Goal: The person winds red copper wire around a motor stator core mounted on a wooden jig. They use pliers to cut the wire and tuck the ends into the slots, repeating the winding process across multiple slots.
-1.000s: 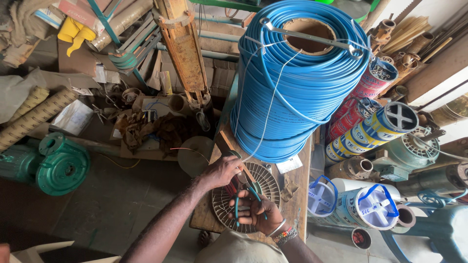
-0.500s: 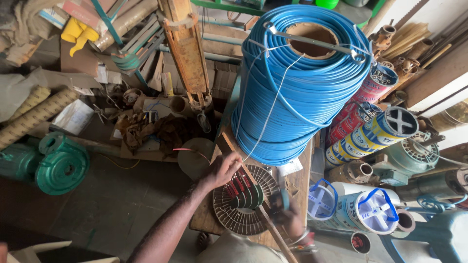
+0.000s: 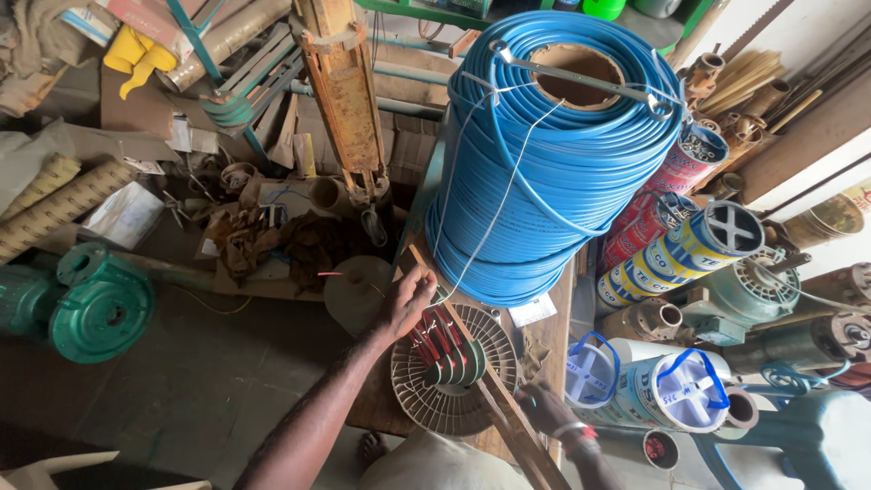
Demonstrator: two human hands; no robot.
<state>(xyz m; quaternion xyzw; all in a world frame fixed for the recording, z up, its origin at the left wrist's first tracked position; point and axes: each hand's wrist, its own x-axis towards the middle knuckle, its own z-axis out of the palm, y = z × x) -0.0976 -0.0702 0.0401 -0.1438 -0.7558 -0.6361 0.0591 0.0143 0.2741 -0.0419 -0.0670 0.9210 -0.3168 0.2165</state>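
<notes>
A cluttered workshop floor is seen around a wooden surface (image 3: 544, 318) carrying a big blue cable coil (image 3: 553, 154). The left hand (image 3: 406, 302) is laid loosely open on the red wire windings (image 3: 445, 345) over a round grille (image 3: 451, 386). The right hand (image 3: 544, 408), partly hidden, is closed around a wooden stick (image 3: 494, 395).
</notes>
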